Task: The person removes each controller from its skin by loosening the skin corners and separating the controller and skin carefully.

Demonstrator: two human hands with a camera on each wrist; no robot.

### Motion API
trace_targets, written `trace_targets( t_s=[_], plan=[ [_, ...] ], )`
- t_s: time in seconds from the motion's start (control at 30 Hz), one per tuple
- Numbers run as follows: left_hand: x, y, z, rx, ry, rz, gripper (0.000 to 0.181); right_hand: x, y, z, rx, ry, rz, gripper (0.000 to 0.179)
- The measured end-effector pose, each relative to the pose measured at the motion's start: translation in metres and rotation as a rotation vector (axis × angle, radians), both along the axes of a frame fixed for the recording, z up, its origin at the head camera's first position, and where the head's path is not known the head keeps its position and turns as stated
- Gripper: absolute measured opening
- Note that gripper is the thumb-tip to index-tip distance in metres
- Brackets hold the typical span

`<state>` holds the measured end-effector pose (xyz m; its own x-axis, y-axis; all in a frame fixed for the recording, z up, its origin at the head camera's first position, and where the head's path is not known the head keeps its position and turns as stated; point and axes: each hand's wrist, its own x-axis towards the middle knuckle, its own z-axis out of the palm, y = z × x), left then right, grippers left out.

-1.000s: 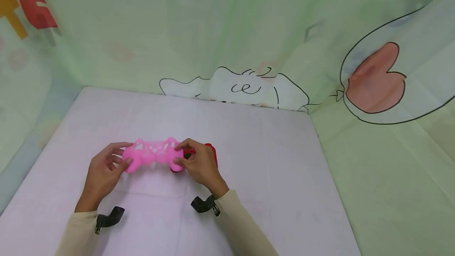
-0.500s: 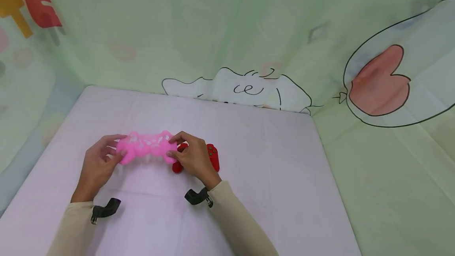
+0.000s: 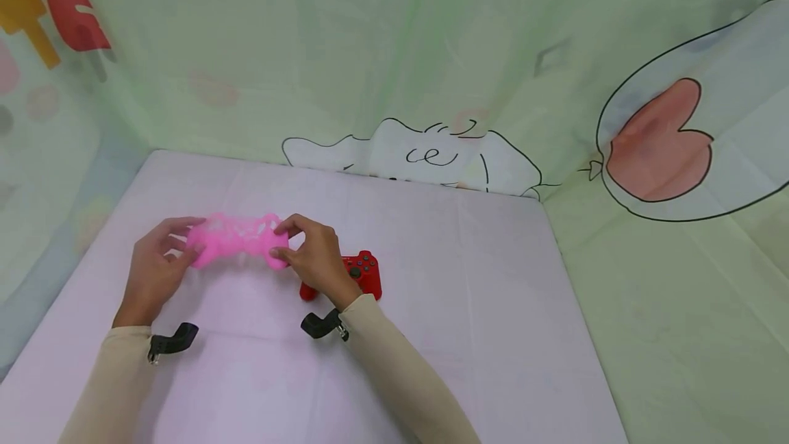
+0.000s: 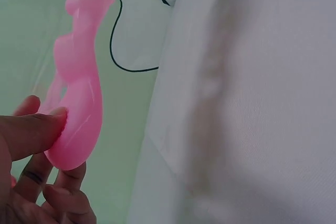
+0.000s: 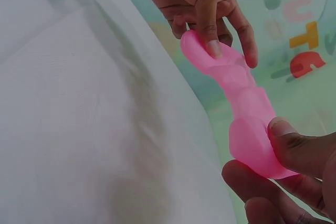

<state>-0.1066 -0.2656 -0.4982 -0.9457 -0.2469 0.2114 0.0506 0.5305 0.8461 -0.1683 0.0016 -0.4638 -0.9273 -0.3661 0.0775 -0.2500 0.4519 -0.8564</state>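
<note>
A pink silicone controller cover (image 3: pixel 237 238), soft-looking with cut-out holes, is held up off the table between both hands. My left hand (image 3: pixel 154 262) pinches its left grip between thumb and fingers, as the left wrist view shows on the pink cover (image 4: pixel 79 93). At the other end, my right hand (image 3: pixel 316 253) pinches the right grip; the right wrist view has both hands on the cover (image 5: pixel 244 98). A red game controller (image 3: pixel 370 276) lies on the table behind my right hand and wrist, which hide part of it.
The table (image 3: pixel 493 334) has a pale, creased cloth over it. Green printed curtains (image 3: pixel 259 53) hang behind and at both sides. A black curved mount (image 3: pixel 174 340) sits on the left wrist, and a similar mount (image 3: pixel 320 325) on the right.
Both hands have moved the pink cover left and farther from the person. More of the red controller shows now, since the right hand no longer covers as much of it.
</note>
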Motion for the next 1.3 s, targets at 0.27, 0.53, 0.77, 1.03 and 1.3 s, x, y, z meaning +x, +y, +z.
trace_targets(
  t_s=[0.27,0.53,0.77,1.03,1.3],
  plan=[
    [-0.012,-0.017,0.001,-0.007,-0.027,0.018,0.040,-0.011,-0.021,-0.003,0.111,0.084,-0.031,0.030],
    [-0.027,-0.031,-0.007,-0.023,-0.091,0.011,0.040,-0.024,-0.039,-0.008,0.194,0.066,-0.075,0.029],
    [-0.044,-0.039,-0.018,-0.053,-0.160,0.001,0.043,-0.036,-0.052,-0.016,0.277,0.065,-0.105,0.030],
    [-0.060,-0.047,-0.035,-0.062,-0.213,-0.025,0.041,-0.043,-0.062,-0.028,0.365,0.050,-0.119,0.028],
    [-0.064,-0.049,-0.042,-0.085,-0.245,-0.051,0.040,-0.045,-0.065,-0.038,0.419,0.015,-0.152,0.026]
  ],
)
